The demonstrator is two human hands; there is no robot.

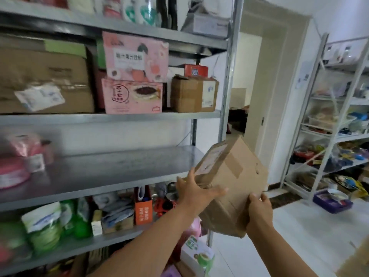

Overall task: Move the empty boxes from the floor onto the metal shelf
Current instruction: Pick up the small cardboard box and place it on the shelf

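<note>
Box in the air! The cardboard box [231, 182] hangs just off the right front corner of the metal shelf [111, 172], level with its bare middle board. That board lies open from its right edge across to the pink packages [22, 158] at far left, with the front post [227, 76] right beside the box. The box is tilted, long axis steep, top end leaning toward the doorway [251, 80], labelled face turned to the shelf, taped face toward us. Left hand [196, 193] presses flat with straight fingers on its near side; right hand [259, 212] grips the lower right edge.
</note>
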